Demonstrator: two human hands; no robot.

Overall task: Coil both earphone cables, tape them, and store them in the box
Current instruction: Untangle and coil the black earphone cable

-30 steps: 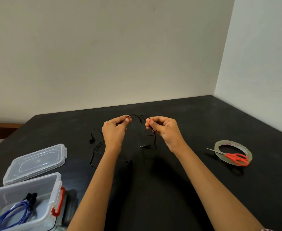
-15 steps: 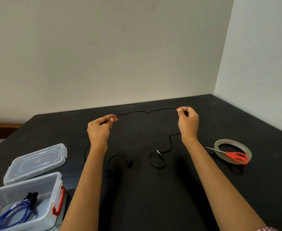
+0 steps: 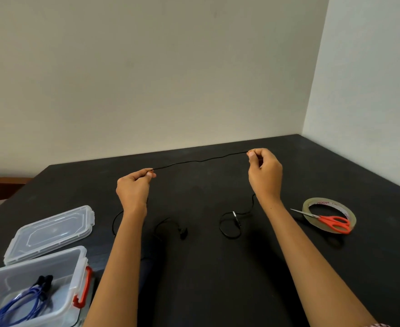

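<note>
You pinched the black earphone cable (image 3: 199, 160) between thumb and fingertips of both hands, left hand (image 3: 133, 192) and right hand (image 3: 265, 175), stretching it nearly straight above the counter (image 3: 218, 279), beyond and right of the box (image 3: 77, 272). Its ends trailed onto the counter. The blue earphone cable (image 3: 22, 300) lay inside the box, and the tape roll (image 3: 311, 202) sat far to the box's right.

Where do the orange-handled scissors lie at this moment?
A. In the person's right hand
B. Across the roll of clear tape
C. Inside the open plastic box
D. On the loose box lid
B: the orange-handled scissors lie across the roll of clear tape, with their handles on its near rim and their blades pointing left past it.
</note>
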